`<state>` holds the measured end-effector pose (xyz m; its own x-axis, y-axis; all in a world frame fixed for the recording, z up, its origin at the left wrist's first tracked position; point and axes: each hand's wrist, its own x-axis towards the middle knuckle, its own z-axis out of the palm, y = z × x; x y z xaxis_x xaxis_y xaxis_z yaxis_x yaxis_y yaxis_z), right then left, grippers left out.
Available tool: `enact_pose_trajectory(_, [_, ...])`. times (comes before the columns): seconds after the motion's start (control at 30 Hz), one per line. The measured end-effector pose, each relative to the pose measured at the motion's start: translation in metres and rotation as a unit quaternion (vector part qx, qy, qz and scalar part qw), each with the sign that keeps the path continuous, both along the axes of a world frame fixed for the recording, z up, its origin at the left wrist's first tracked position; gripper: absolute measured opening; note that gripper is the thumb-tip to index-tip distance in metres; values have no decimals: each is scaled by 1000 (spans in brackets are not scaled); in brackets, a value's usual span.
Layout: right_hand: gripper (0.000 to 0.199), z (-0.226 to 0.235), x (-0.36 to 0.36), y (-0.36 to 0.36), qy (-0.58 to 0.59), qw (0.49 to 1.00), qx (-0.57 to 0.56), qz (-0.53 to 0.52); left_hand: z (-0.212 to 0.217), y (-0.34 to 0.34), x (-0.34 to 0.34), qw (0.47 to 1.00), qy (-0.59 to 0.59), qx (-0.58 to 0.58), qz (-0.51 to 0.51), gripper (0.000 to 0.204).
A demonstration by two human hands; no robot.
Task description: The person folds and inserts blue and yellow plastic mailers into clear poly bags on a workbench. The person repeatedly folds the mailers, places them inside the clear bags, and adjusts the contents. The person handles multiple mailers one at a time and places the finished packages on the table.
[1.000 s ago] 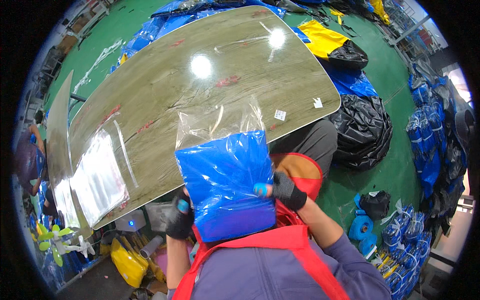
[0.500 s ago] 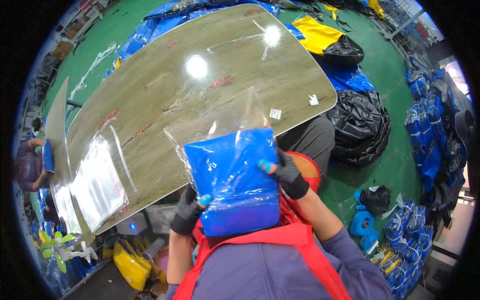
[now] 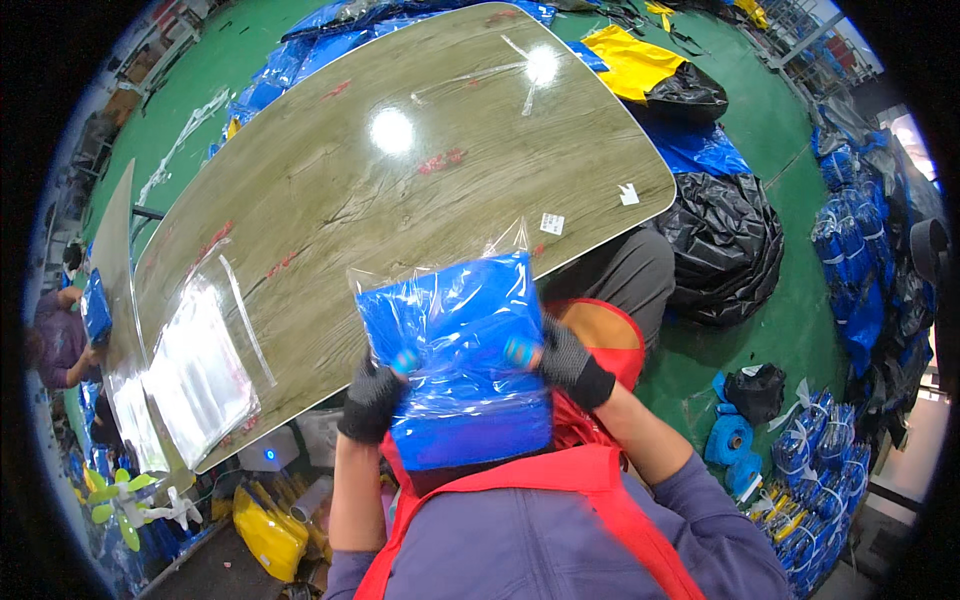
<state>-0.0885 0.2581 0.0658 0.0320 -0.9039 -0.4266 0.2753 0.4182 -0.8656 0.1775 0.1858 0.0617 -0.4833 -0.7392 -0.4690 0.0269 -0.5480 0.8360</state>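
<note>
A worker in a red apron (image 3: 600, 500) holds a blue folded item (image 3: 460, 370) chest-high, half inside a clear bag (image 3: 450, 290), just off the near edge of the wood-grain surface (image 3: 400, 170). The left hand (image 3: 372, 398), in a dark glove, has its grip clamped on the bundle's left side at 9 o'clock; the right hand (image 3: 565, 362) is clamped on the right side at 3 o'clock, blue fingertips (image 3: 520, 352) pressing through the film. The bag's open mouth stands up at 12 o'clock, loose and crinkled, while the lower part of the blue item still shows below the film at 6 o'clock.

To do the bagging well, it would seem best to keep both hands level so the fold stays square, slide film and item evenly against each other, and leave the corners unbunched before the mouth is closed.

On the surface at 9 o'clock lies a stack of empty bags (image 3: 200, 375); small white labels (image 3: 551, 223) lie near its right edge at 1 o'clock. Black sacks (image 3: 730, 240) slump on the green floor (image 3: 800, 300) at 3 o'clock, with blue rolls (image 3: 730, 440) at 4 o'clock. Another person (image 3: 60, 335) works at the far left.
</note>
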Motion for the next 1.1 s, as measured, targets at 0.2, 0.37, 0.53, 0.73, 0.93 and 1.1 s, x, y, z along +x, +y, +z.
enact_pose_trajectory(0.2, [81,-15,8,21,-7,990,-43,136,-9,14,14,985,65,79,136,52])
enact_pose_trajectory(0.37, [103,-12,18,71,-88,995,-29,18,11,30,27,996,15,72,-50,94])
enact_pose_trajectory(0.53, [72,-22,-28,-2,-108,986,-119,31,59,5,19,989,58,-88,-105,58])
enact_pose_trajectory(0.73, [79,30,-64,-88,-115,970,-210,34,56,-33,-13,581,-237,-769,-122,80])
enact_pose_trajectory(0.93, [105,52,-35,-74,-52,968,-242,-42,36,-35,-16,923,167,-302,173,108])
enact_pose_trajectory(1.1, [111,37,-22,-61,108,938,-324,58,38,-35,-19,954,137,-230,135,96])
